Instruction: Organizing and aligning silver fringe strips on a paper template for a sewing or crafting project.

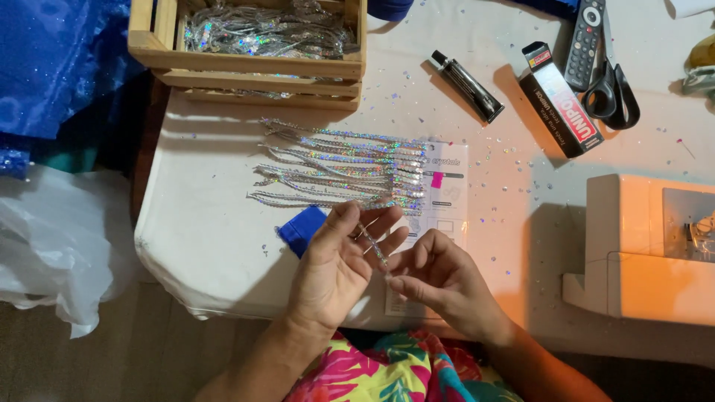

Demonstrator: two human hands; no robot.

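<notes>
Both hands hold one short sequin strand (372, 244) above the table (216, 223): the left hand (335, 264) cradles it across loosely curled fingers, the right hand (439, 283) pinches its lower end. About six longer strands (342, 167) lie on the table. One glue tube (468, 86), one box (560, 99), one remote (585, 43), one pair of scissors (614, 93) lie beyond.

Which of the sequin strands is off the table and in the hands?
The single strand held between the left hand and right hand. The other strands lie in a row on the table, beyond the hands.
</notes>
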